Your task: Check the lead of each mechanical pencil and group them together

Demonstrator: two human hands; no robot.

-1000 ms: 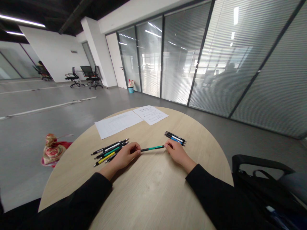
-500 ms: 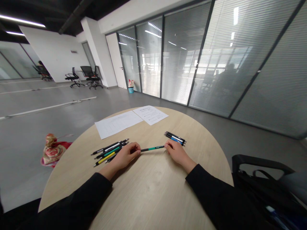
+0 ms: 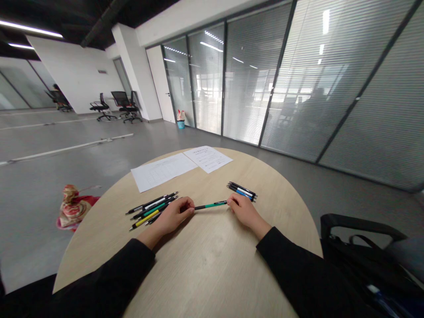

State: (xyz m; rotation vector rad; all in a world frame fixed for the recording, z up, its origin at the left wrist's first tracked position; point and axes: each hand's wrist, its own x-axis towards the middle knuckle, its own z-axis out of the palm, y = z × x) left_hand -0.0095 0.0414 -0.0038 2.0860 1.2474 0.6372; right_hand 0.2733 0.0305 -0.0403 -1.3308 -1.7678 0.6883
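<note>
Teal-and-black pen (image 3: 211,205) lies level across the gap between the person's two hands, its long axis running almost straight from one to the other just above the tabletop, though whether it touches the wood cannot be told. Its darker black end goes into the curled fingertips of the left hand (image 3: 174,215), and its other end meets the fingertips of the right hand (image 3: 245,211). Both hands are closed narrowly, each pinching one end, with the fingers curled inward and the wrists resting low. The barrel is slim, with a teal middle section, a black section toward the left hand and a small dark band near the right. Just beyond the left hand lies a loose bunch of similar pens (image 3: 150,210), with black, white, green and yellow barrels, all side by side and angled. Beyond the right hand, close to its knuckles, lies a tight bundle of black pens with white and blue barrels (image 3: 241,191). Two printed sheets of paper (image 3: 162,172) and (image 3: 208,159) lie further out on the round pale-wood table (image 3: 212,269).
</note>
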